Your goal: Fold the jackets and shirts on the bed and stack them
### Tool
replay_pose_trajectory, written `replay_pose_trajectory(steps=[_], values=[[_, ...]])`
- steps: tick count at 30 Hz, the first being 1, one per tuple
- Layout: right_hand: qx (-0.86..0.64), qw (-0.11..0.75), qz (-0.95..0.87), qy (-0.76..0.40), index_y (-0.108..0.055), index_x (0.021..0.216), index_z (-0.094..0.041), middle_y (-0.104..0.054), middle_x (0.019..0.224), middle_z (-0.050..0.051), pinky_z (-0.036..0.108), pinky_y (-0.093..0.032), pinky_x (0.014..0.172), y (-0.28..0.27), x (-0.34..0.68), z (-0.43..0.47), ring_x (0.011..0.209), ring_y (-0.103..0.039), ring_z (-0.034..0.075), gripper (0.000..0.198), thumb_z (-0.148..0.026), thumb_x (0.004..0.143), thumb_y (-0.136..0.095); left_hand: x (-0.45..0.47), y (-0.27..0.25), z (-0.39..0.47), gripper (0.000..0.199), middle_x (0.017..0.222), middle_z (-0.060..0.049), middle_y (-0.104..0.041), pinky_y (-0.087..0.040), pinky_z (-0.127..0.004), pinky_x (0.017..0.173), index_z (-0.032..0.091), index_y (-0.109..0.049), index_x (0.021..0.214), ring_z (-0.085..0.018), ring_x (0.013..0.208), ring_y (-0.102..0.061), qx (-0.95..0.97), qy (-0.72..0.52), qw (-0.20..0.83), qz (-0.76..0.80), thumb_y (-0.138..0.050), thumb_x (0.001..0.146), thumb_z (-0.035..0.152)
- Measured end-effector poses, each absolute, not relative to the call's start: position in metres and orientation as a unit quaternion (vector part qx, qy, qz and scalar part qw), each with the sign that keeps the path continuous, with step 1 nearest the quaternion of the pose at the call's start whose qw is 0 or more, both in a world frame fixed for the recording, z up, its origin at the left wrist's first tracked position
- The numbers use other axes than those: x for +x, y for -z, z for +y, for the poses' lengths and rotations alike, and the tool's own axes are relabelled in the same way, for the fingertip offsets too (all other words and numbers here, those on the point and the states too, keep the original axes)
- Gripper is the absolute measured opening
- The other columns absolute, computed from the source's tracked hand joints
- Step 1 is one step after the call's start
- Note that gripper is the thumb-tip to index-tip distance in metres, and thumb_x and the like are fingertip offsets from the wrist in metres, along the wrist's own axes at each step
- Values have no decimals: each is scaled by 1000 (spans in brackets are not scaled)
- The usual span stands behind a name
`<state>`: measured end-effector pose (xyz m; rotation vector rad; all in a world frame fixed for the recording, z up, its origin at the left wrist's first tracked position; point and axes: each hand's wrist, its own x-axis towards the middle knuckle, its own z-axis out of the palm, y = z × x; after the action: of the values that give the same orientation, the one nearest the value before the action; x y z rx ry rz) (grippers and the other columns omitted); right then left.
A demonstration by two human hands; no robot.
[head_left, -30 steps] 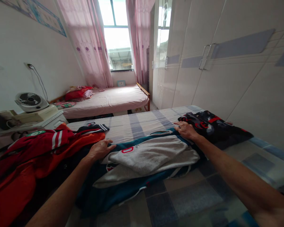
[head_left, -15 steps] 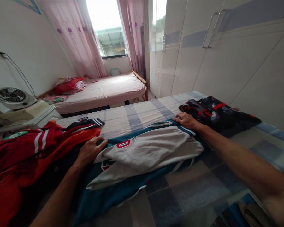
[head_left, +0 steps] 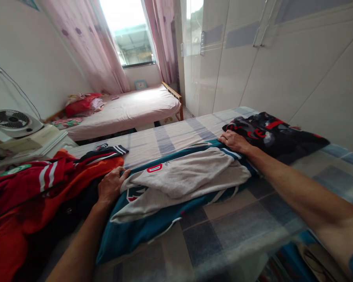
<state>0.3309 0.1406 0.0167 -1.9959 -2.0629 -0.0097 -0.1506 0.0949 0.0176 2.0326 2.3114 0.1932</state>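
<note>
A teal and grey sweatshirt (head_left: 176, 176) with striped cuffs and a red-edged letter patch lies across the bed, its grey sleeves laid over the teal body. My left hand (head_left: 112, 185) is closed at its far left corner, the thumb along the edge. At the far right corner my right hand (head_left: 233, 141) has its fingers curled over the cloth, close to a striped cuff. Parts of the fingers on both hands are hidden. Just right of it lies a folded black top (head_left: 270, 133) with red and grey print.
A heap of red and orange clothes (head_left: 55, 180) fills the bed's left side. The checked bed sheet (head_left: 206, 239) shows in front. Beyond stand a pink-covered bed (head_left: 129, 107), a small fan (head_left: 14, 121) at left and a white wardrobe (head_left: 241, 74) along the right.
The view has shifted slightly. The sweatshirt's near left corner sits a little higher in view. Both hands remain at the same corners of the sweatshirt.
</note>
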Motion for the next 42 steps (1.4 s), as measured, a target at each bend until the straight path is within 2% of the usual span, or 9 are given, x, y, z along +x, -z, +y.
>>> replay_pose_trajectory(steps=[5,10,14,17,22,27,33,39,42], values=[[-614,231,-754,41,-52,127,-16,-51,134,10,37,-31,105,-58,303,115,125,-42,23,47,-41,91,-35,-146,-50,75,44,127,-8,-57,-37,-34,100,20,-60,115,-23,117,-52,752,-153,-16,641,-36,87,44],[-599,156,-785,-5,-46,134,-23,-39,145,7,45,-18,110,-31,270,107,135,-29,27,54,-51,89,-34,-136,-23,51,60,144,-11,-40,-22,-44,110,15,-46,133,-27,137,-26,818,-86,-41,567,-34,87,51],[-671,70,-738,-20,-42,137,-20,-37,145,10,49,-14,109,2,264,116,135,-25,31,64,-58,85,-35,-139,11,48,65,145,-14,-36,-22,-45,110,10,-39,137,-28,137,-25,786,-61,6,615,-34,87,51],[-676,46,-735,2,-38,139,-18,-36,146,9,49,-15,109,7,263,119,136,-23,31,66,-58,87,-29,-140,8,48,65,144,-15,-39,-22,-46,110,10,-44,134,-28,136,-27,779,-103,37,617,-39,85,51],[-678,-1,-734,40,-35,141,-17,-34,147,8,48,-16,109,3,263,118,136,-24,30,68,-57,88,-22,-158,-20,22,54,139,-8,-46,-32,-30,107,16,-54,125,-19,129,-41,705,-266,26,657,-35,87,50],[-675,-16,-736,52,-35,142,-17,-34,148,7,48,-18,109,5,263,118,136,-24,31,67,-57,88,-22,-190,-21,-24,61,117,-22,-59,-40,-42,98,2,-57,117,-31,112,-54,563,-322,-24,761,-39,81,49],[-679,-11,-732,57,-35,141,-18,-34,147,7,48,-18,109,7,263,120,135,-25,31,66,-56,89,-23,-183,-12,-53,57,93,-15,-69,-51,-33,77,7,-60,110,-26,86,-66,505,-273,70,816,-40,81,52],[-686,-10,-726,49,-35,141,-18,-34,148,6,47,-18,109,5,261,120,136,-23,30,66,-56,89,-22,-169,-33,-29,44,117,-16,-60,-39,-39,97,10,-60,111,-29,110,-55,606,-263,-51,749,-37,86,38],[-683,-10,-729,51,-36,141,-17,-35,147,6,47,-18,109,4,261,118,136,-24,30,65,-55,89,-24,-175,-41,10,40,126,-13,-57,-30,-35,106,11,-61,113,-25,121,-46,691,-228,-45,684,-39,83,23]])
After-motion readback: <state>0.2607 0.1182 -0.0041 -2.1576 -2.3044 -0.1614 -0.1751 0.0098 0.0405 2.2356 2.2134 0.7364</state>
